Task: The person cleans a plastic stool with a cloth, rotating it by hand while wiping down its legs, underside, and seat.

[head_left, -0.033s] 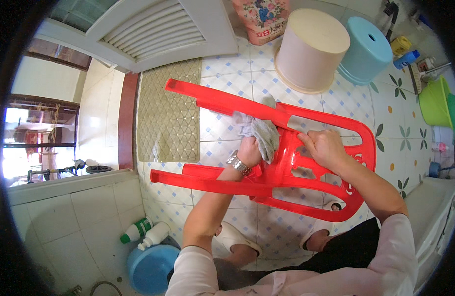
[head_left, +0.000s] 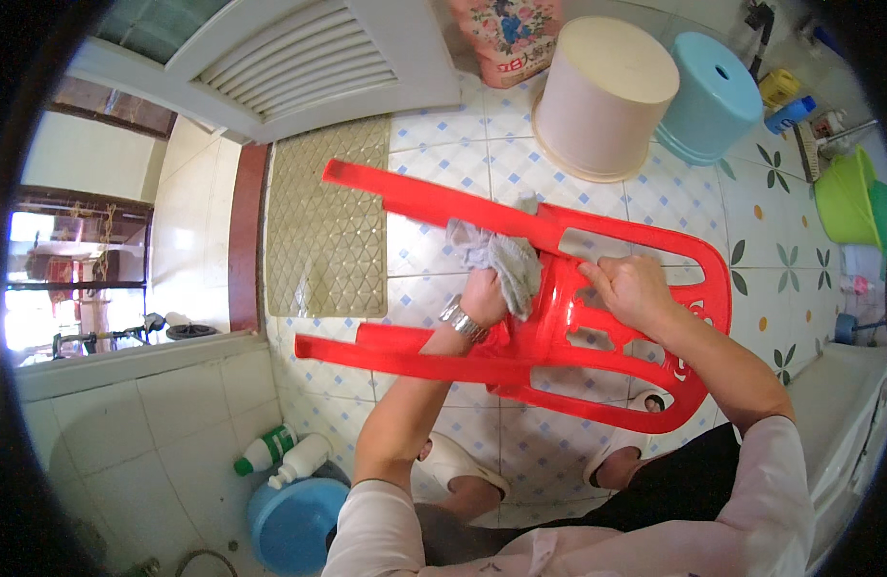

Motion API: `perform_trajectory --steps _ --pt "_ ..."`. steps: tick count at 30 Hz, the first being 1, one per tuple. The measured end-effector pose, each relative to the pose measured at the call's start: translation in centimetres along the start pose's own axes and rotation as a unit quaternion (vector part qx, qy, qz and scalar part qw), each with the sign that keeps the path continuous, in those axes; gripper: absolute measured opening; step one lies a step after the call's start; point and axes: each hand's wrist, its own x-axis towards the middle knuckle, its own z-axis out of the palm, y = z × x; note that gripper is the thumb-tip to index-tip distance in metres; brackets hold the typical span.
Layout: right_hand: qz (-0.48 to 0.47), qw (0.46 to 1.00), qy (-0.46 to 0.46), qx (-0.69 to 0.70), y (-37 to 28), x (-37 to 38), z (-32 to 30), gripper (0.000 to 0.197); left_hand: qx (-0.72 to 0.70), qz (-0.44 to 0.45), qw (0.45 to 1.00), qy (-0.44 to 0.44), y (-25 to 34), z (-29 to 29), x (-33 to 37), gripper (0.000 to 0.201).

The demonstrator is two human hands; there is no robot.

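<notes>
A red plastic chair (head_left: 559, 317) lies tipped over in front of me. Its legs point left and its slotted backrest is on the right. My left hand (head_left: 482, 300), a metal watch on its wrist, reaches between the legs and is closed on a crumpled grey cloth (head_left: 506, 264). The cloth presses against the chair near the joint of seat and backrest. My right hand (head_left: 631, 293) grips the backrest, thumb along its inner edge; its other fingers are partly hidden behind the plastic.
A mat (head_left: 333, 221) lies by the louvred door (head_left: 299, 67) and the threshold. At the back stand an upturned cream bucket (head_left: 607, 96), a blue stool (head_left: 711, 101) and a pink bag (head_left: 506, 38). A blue basin (head_left: 299, 524) with bottles (head_left: 304, 460) sits front left; a green bucket (head_left: 845, 197) stands right.
Almost nothing differs. The whole view shifts very slightly; both hands keep their grip on the cloth and the chair.
</notes>
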Motion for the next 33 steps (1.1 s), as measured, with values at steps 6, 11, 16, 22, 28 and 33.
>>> perform_trajectory --steps 6,11,16,22,28,33 --pt "-0.038 0.999 0.034 -0.016 0.0 -0.6 -1.1 0.049 0.404 0.093 0.909 0.042 -0.9 -2.5 0.5 0.025" --pt "-0.035 0.998 0.051 -0.028 0.9 -1.6 -1.1 0.044 0.130 -0.007 0.974 0.186 0.1 -8.0 -0.2 0.026" --pt "-0.083 0.993 0.068 -0.042 0.9 -2.7 -0.5 0.043 -0.027 -0.057 0.946 0.318 2.8 -10.7 -2.4 0.027" --pt "-0.071 0.996 0.047 -0.036 0.8 -3.6 -0.3 0.042 0.094 -0.012 0.941 0.324 6.0 -7.8 -1.8 0.029" --pt "-0.102 0.988 0.074 0.090 -2.3 -0.6 -0.6 0.047 0.417 0.112 0.895 0.116 5.3 -2.4 -2.4 0.030" --pt "-0.011 0.987 0.036 0.157 -1.2 -0.5 0.0 0.048 0.299 0.046 0.951 -0.065 8.4 -3.5 0.4 0.030"
